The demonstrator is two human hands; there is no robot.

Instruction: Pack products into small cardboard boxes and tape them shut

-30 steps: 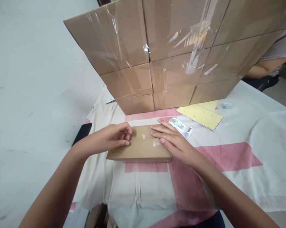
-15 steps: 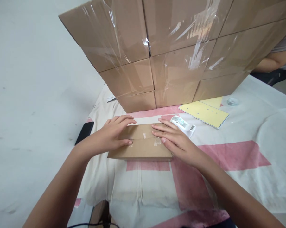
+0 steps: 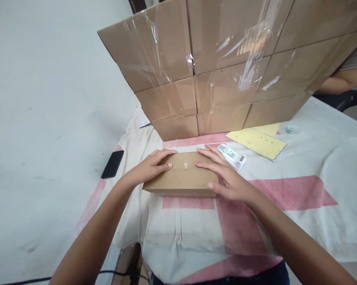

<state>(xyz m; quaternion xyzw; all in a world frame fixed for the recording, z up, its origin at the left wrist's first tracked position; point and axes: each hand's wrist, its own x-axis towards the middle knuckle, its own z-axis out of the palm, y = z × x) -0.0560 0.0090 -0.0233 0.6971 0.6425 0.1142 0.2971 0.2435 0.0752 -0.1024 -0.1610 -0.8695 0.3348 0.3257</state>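
Observation:
A flat brown cardboard box (image 3: pixel 182 176) lies on the cloth-covered table (image 3: pixel 299 170) in front of me, a small piece of clear tape on its top. My left hand (image 3: pixel 153 166) lies on the box's left end with fingers stretched out flat. My right hand (image 3: pixel 222 174) rests on the right end, fingers spread, thumb at the near right corner. Neither hand holds anything. A white tape dispenser (image 3: pixel 233 156) sits just right of the box, behind my right hand.
A tall stack of taped cardboard boxes (image 3: pixel 225 67) stands right behind the flat box. A yellow sheet (image 3: pixel 257 143) lies to the right, with a small clear tape roll (image 3: pixel 291 128) beyond it. A black phone (image 3: pixel 112 164) sits at the table's left edge. Another person's arm (image 3: pixel 341 83) shows far right.
My left hand has gone from a loose fist to flat fingers on the box. The box's top flaps now lie shut and flat. The view has shifted a little.

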